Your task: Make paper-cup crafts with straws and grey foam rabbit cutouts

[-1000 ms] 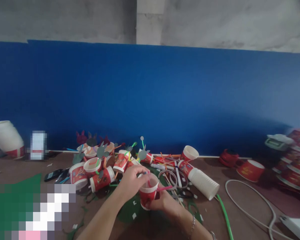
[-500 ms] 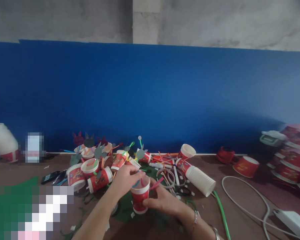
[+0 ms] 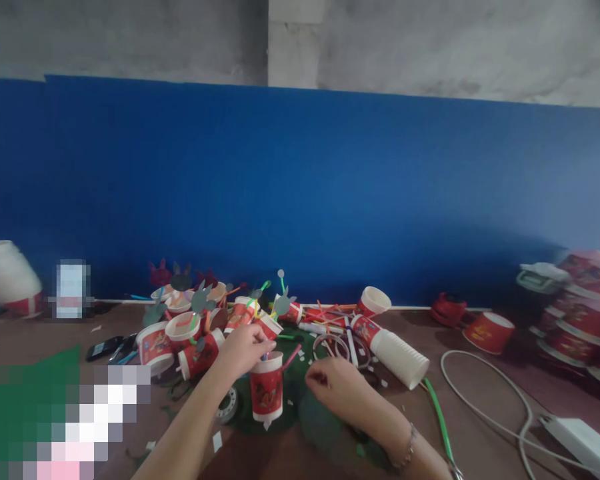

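Behind everything, a blue wall (image 3: 300, 193) filled the middle of the frame, and below it the brown table (image 3: 260, 463) was crowded with more cups (image 3: 155, 347) and white paper scraps (image 3: 217, 441). At lower centre was the red paper cup (image 3: 267, 393), upright, its printed side toward the camera, with a pink straw (image 3: 293, 359) leaning out to the right near its rim. The left hand (image 3: 245, 348) was at this rim, its fingers drawn together over the opening; a small bluish piece (image 3: 265, 357) showed just under them, but I cannot tell whether they pinched it or the cup's edge. The right hand (image 3: 336, 383) was apart from the cup, on its right, with curled fingers; whether something was between them could not be told. Half a second earlier this hand was supporting the cup's side, and more of the inside was showing. Now it had let go, so, as I judge, only the left hand could steady the cup, and the right one was free. Just beside the cup, on its left, lay a roll of tape (image 3: 235, 403).
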`<state>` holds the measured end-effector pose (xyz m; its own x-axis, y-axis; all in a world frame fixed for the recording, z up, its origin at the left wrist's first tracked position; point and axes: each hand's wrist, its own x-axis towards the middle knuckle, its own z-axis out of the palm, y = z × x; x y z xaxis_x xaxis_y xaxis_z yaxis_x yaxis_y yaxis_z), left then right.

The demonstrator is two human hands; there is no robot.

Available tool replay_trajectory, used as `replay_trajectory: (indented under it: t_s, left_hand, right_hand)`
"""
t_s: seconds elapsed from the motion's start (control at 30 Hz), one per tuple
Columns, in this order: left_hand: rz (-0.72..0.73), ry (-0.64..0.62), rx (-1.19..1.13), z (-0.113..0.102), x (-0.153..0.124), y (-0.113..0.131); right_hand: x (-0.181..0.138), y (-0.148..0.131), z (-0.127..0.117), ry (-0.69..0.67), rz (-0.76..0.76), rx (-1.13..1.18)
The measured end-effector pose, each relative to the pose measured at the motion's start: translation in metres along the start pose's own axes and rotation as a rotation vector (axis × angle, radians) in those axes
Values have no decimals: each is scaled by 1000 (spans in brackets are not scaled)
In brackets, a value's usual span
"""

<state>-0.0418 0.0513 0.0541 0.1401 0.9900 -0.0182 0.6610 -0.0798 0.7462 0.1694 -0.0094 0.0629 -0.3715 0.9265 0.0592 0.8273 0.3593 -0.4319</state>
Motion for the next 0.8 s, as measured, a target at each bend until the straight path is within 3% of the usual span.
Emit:
replay_trajectory:
  t_s: [0.17,0.23,0.37,0.47,0.57,0.63,0.73,0.8]
  left_hand:
    - [17,15,-38,-3,2,2]
    - [15,23,-39,-5,2,4]
    - [12,36,-42,-6,1,4]
    - [23,43,-47,-6,1,4]
    - [38,56,-50,-6,1,4]
    - [53,51,-37,-6,1,4]
    - [68,38,-42,-5,1,6]
    - [63,37,-69,-5,0,8]
  right_hand:
    - [-8,-69,34,-154,-396,-66]
    - [-2,-88,59,-129,-488,-159]
    - [15,-96,97,-44,-521,-305]
    - [19,-93,107,-27,-571,-358]
    - [14,-91,96,-8,-583,-352]
    - [9,-88,73,-52,-580,-329]
    - [4,-67,20,-183,-374,-324]
    - [6,-42,-15,-134,-188,-355]
